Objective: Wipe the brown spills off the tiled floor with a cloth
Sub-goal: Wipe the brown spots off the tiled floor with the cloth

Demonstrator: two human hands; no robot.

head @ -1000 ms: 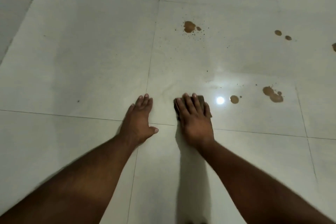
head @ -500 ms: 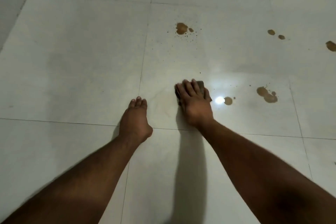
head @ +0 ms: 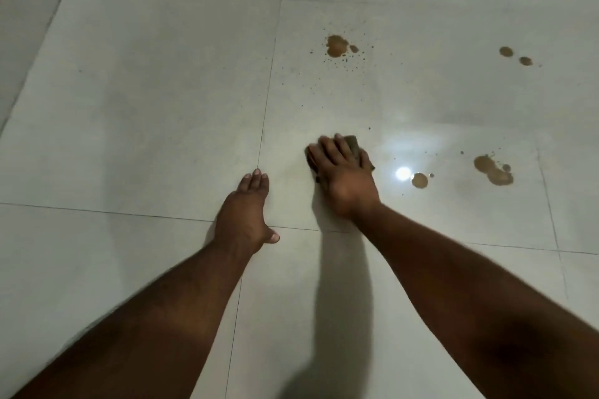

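Fingers (head: 327,152) of our right hand (head: 346,181) lay flat, pressing the cloth (head: 354,146); the nearest brown spill (head: 419,180) sat just rightward, far from our splayed left hand (head: 244,214).

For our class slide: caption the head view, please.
Right hand presses a cloth on tiled floor; brown spills remain.
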